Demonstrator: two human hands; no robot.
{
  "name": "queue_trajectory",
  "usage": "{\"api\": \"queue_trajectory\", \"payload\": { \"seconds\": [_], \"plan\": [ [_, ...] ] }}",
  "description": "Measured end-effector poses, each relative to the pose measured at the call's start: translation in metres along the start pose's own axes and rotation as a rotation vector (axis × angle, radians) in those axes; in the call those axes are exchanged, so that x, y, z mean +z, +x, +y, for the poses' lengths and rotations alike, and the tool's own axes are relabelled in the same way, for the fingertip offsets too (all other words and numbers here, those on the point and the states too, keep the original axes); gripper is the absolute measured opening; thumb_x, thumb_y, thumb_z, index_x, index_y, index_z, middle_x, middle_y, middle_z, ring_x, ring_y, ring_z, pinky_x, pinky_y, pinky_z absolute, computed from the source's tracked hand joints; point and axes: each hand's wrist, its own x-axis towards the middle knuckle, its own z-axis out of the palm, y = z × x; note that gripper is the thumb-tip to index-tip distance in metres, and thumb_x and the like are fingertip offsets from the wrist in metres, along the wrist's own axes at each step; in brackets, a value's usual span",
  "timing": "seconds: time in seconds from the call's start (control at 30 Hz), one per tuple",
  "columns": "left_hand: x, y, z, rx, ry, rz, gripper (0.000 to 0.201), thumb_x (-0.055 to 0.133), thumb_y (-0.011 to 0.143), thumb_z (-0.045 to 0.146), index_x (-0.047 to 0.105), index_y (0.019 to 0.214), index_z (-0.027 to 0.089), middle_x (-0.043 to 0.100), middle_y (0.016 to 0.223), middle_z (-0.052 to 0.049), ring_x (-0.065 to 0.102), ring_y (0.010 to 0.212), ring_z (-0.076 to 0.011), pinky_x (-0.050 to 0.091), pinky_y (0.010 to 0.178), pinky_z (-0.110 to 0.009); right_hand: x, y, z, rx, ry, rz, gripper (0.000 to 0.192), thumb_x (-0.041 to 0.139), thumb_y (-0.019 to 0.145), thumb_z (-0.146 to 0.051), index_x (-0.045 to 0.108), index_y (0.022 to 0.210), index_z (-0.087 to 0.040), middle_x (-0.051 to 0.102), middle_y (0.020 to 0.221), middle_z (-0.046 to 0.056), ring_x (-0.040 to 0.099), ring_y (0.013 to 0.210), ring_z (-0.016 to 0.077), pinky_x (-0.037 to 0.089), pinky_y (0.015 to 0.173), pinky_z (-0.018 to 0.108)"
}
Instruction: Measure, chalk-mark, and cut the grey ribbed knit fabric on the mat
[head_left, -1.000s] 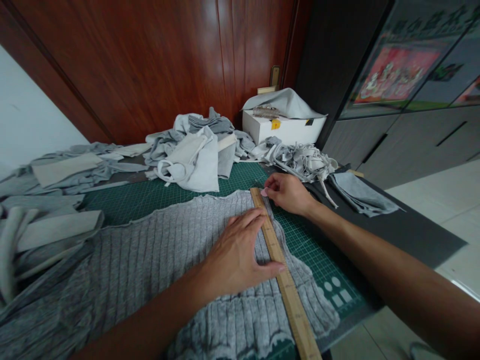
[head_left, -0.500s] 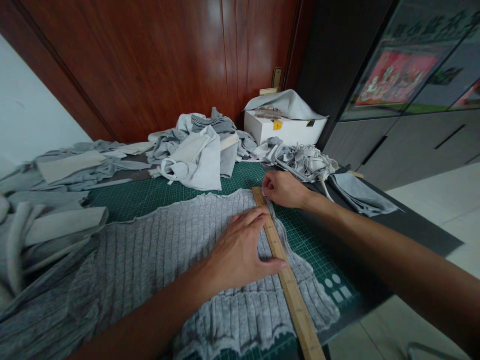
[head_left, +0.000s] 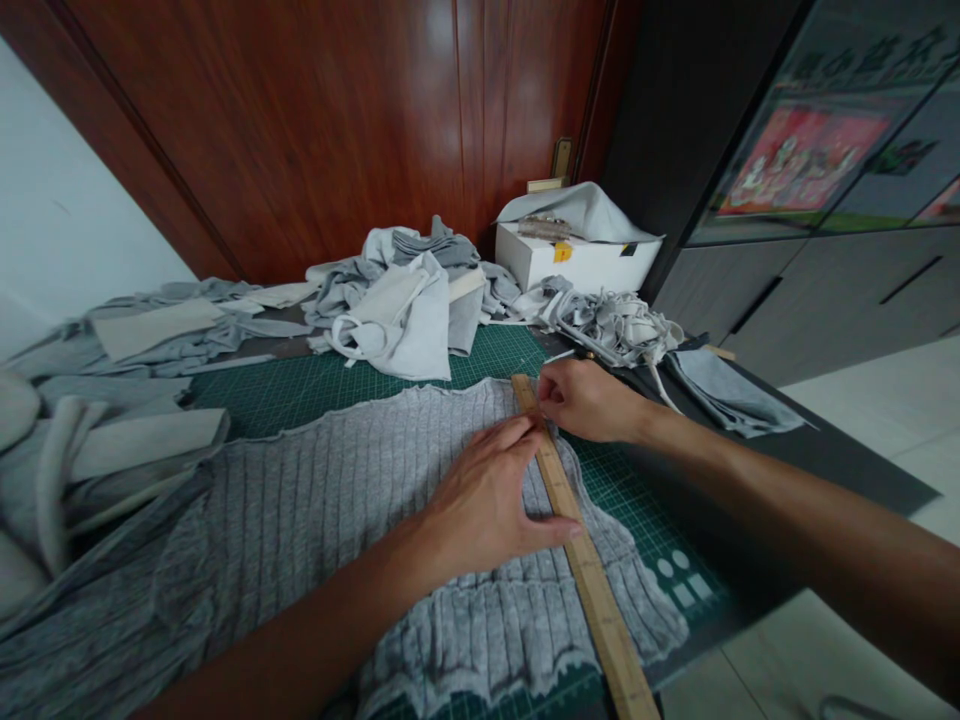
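A grey ribbed knit fabric (head_left: 375,470) lies spread over the green cutting mat (head_left: 277,390). Across its right part runs a long wooden ruler (head_left: 581,550), slanting towards the near edge. My left hand (head_left: 495,490) lies flat on the knit with fingers and thumb spread, its fingertips and thumb tip touching the ruler. Beside the ruler's far end, my right hand (head_left: 589,397) is closed in a pinch close to the knit's edge. What its fingers hold is hidden. A thin white stick-like piece (head_left: 559,356) shows just behind that hand.
Grey and white fabric pieces (head_left: 409,310) are heaped along the back. A white box (head_left: 577,260) with cloth on top stands near the door. Tangled fabric strips (head_left: 619,325) and a folded grey cloth (head_left: 735,390) lie to the right. Rolled fabric (head_left: 142,445) sits at left.
My right hand has moved slightly towards me along the ruler, and the thin white piece behind it now shows. My left hand stays on the ruler. The whole view has shifted a little.
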Motion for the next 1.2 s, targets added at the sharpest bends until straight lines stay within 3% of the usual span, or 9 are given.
{"api": "queue_trajectory", "payload": {
  "seconds": [0.2,0.53,0.8,0.93,1.2],
  "plan": [
    [-0.001,0.000,0.001,0.005,-0.018,0.006,0.084,0.085,0.078,0.061,0.056,0.142,0.014,0.053,0.159,-0.015,0.049,0.149,-0.0317,0.038,0.126,-0.046,-0.017,0.008,0.005,0.067,0.037,0.047,0.010,0.067,0.081,-0.010,0.068,0.078,-0.019,0.070,0.065,0.003,0.062,0.060,0.0176,0.041,0.057,0.031],
    [0.000,-0.001,0.001,0.015,0.007,0.024,0.082,0.085,0.078,0.061,0.057,0.139,0.015,0.054,0.158,-0.014,0.051,0.146,-0.0299,0.040,0.124,-0.043,0.006,0.024,0.003,0.067,-0.086,0.101,0.010,0.067,0.083,-0.008,0.074,0.082,-0.015,0.075,0.078,0.006,0.064,0.069,0.0174,0.041,0.063,0.029],
    [0.000,0.000,0.000,0.021,0.014,0.017,0.085,0.083,0.078,0.064,0.057,0.140,0.012,0.054,0.159,-0.016,0.050,0.148,-0.0304,0.038,0.126,-0.042,-0.006,0.035,0.000,0.051,-0.149,-0.014,0.011,0.072,0.078,-0.008,0.077,0.073,-0.016,0.074,0.069,0.003,0.063,0.064,0.0160,0.041,0.059,0.026],
    [0.000,0.000,0.001,0.014,0.020,0.009,0.087,0.083,0.078,0.063,0.057,0.142,0.010,0.053,0.159,-0.017,0.049,0.148,-0.0303,0.038,0.126,-0.042,-0.005,0.038,0.000,0.046,-0.178,0.006,0.015,0.067,0.079,-0.006,0.079,0.079,-0.015,0.076,0.077,0.006,0.065,0.070,0.0174,0.042,0.062,0.027],
    [0.000,0.000,-0.001,0.019,0.008,0.018,0.085,0.083,0.078,0.064,0.058,0.140,0.012,0.054,0.159,-0.016,0.050,0.148,-0.0298,0.038,0.126,-0.042,-0.009,0.034,-0.004,0.048,-0.179,-0.020,0.012,0.069,0.078,-0.008,0.078,0.077,-0.016,0.075,0.073,0.004,0.065,0.067,0.0167,0.041,0.060,0.026]
  ]
}}
